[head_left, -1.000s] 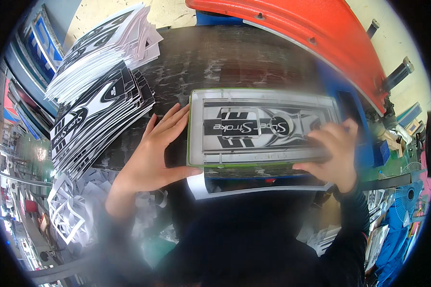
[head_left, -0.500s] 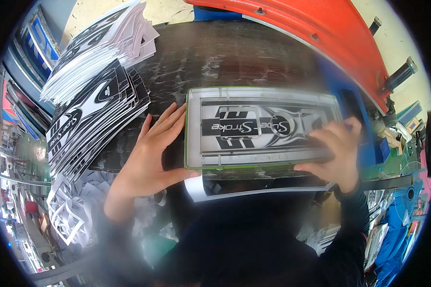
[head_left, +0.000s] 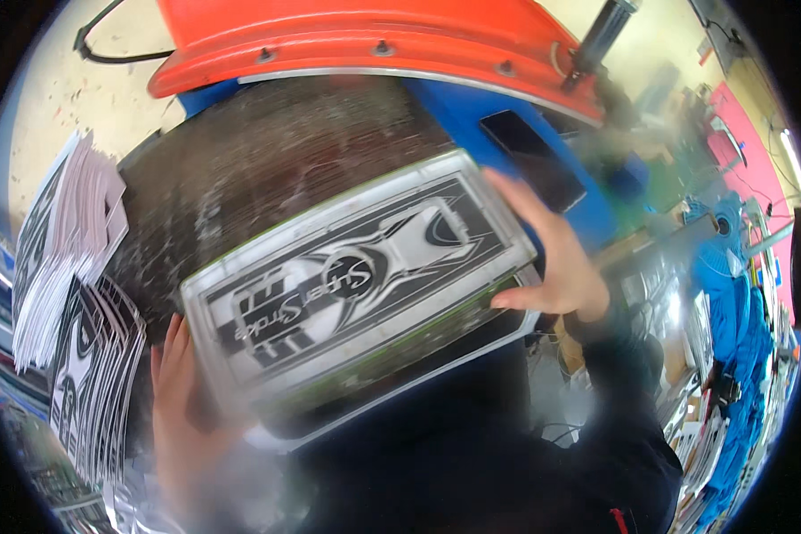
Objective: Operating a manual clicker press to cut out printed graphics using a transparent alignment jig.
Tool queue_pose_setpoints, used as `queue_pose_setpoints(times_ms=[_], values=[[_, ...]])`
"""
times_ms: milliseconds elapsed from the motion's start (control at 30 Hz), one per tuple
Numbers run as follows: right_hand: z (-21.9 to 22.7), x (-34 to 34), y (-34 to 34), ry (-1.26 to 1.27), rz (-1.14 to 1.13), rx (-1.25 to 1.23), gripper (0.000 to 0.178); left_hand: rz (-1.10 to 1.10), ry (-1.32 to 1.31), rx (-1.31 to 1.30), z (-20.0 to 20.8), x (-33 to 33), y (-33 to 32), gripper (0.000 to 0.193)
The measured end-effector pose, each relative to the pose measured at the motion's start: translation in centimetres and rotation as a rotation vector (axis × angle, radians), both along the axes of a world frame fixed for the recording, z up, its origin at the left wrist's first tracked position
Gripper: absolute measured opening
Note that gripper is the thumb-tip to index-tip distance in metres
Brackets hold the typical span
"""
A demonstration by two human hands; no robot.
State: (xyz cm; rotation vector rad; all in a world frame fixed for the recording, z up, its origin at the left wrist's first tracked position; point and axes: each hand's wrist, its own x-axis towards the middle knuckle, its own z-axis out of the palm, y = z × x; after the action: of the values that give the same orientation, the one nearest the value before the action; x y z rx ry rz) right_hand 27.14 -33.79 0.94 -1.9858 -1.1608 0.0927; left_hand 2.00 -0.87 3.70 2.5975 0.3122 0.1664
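A clear rectangular template [head_left: 329,366] with a green edge lies tilted on the dark worn work board [head_left: 267,169]. A black-and-white printed design shows through it. My left hand [head_left: 182,400] is at the template's left end, fingers stretched along that end; its thumb side is smeared. My right hand [head_left: 556,258] grips the right end, its thumb at the near corner and its fingers round the far side. A dark sheet with a white border [head_left: 400,387] shows under the template's near edge, close to my body.
Stacks of printed sheets [head_left: 89,383] and pale cut sheets [head_left: 80,214] stand at the left. A red machine beam [head_left: 374,44] spans the far side. A dark phone-like slab [head_left: 534,158] lies on the blue surface at the right. Blue cloth [head_left: 730,356] hangs farther right.
The view has turned to the right, so the template and board appear tilted. My right hand has shifted from the template's top to its right end. My left hand stays at the left end.
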Motion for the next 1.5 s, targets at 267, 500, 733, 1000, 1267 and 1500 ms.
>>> queue_pose_setpoints(times_ms=[267,500,733,1000,1267,1500], values=[[-0.5,0.6,0.4,0.074,0.113,0.067,0.096,0.032,0.020,-0.030,-0.2,-0.4,0.8,0.097],[-1.1,0.8,0.7,0.065,0.124,0.077,0.096,0.131,0.060,-0.047,0.5,0.4,-0.9,0.099],[-1.0,0.6,0.6,0.072,0.122,0.077,0.097,0.056,0.021,0.006,-0.3,-0.9,0.9,0.099],[-0.9,0.7,0.5,0.087,0.115,0.067,0.100,0.049,0.011,-0.010,-0.5,-0.8,1.0,0.099],[-0.8,0.7,0.4,0.039,0.117,0.081,0.098,0.065,0.027,0.000,-0.1,-0.9,0.8,0.101],[-0.8,0.8,0.6,0.046,0.127,0.068,0.097,0.039,-0.013,-0.048,-0.7,-1.3,1.5,0.100]])
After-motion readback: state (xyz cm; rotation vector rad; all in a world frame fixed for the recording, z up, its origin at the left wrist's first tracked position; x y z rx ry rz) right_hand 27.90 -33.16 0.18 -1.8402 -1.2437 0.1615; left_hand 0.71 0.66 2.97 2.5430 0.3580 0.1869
